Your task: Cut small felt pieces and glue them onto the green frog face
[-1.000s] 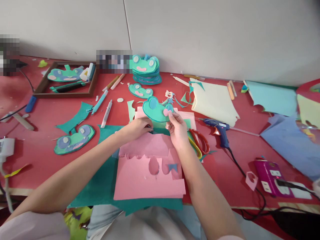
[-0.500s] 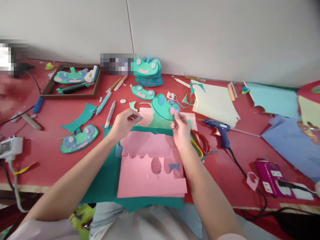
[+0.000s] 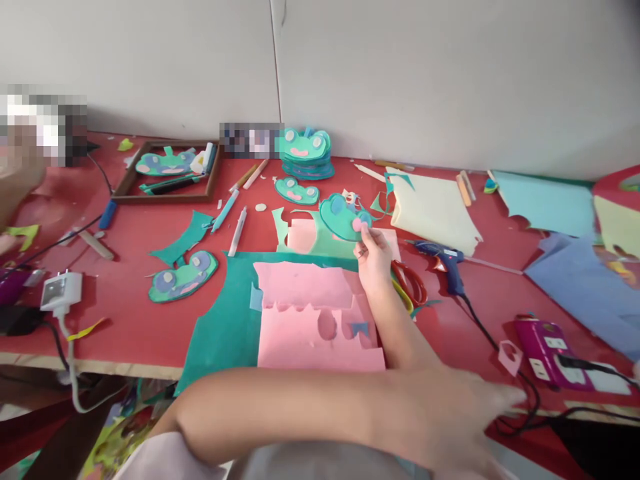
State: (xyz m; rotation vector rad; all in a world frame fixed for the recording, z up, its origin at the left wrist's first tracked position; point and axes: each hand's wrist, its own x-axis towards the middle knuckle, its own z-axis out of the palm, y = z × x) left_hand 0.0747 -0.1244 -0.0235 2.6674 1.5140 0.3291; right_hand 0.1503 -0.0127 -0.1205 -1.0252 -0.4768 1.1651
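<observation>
Between the fingertips of my right hand [image 3: 374, 257] is a green frog-face cutout [image 3: 340, 217] with blue eye patches. A pink round piece [image 3: 359, 225] shows at the fingertips, against the cutout's right side. My left hand [image 3: 450, 410] crosses low over my right forearm, pointing right toward the table's front edge. Motion smears its fingers, so whether they grip anything is unclear. Pink sheets [image 3: 300, 337] with cut holes lie on a large green sheet [image 3: 215, 340] in front of me. Scissors [image 3: 413, 283] with red and yellow handles lie beside my right wrist.
A glue gun [image 3: 447, 263] and a purple power strip [image 3: 550, 350] with cords are at right. Finished frog faces form a stack [image 3: 306, 157] by the wall. A brown tray [image 3: 163, 199] stands at back left. A person's blurred hand [image 3: 17, 173] is at far left.
My left hand has swung from beside the frog-face cutout down and across to the right, over my right forearm. My right hand keeps its hold. The view has shifted slightly left.
</observation>
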